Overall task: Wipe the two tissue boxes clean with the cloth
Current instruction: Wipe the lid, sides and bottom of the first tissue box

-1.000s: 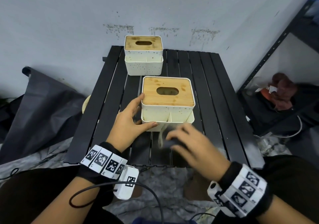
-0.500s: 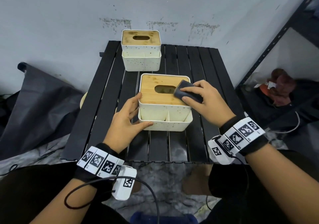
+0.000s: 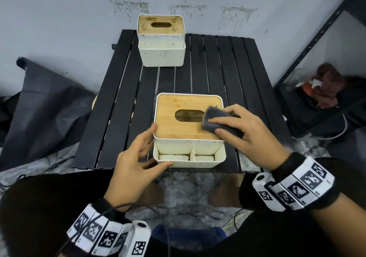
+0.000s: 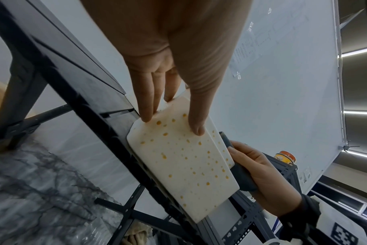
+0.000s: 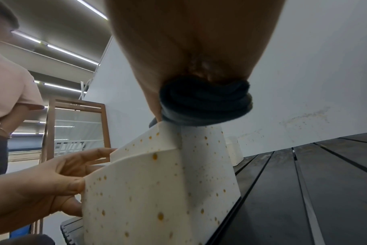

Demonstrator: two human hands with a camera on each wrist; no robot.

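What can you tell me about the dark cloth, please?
The cloth is dark grey, soft-looking and bunched into folds. It lies on the right part of the wooden lid of the near tissue box, beside the oval slot. The right hand grips it, fingers on top pressing it down.

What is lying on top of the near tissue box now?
On the near tissue box lid, the right hand presses a dark cloth. The lid part beneath the cloth is hidden.

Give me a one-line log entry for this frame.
wiping | right hand: cloth on near box lid | left hand: steadying box | far box: untouched
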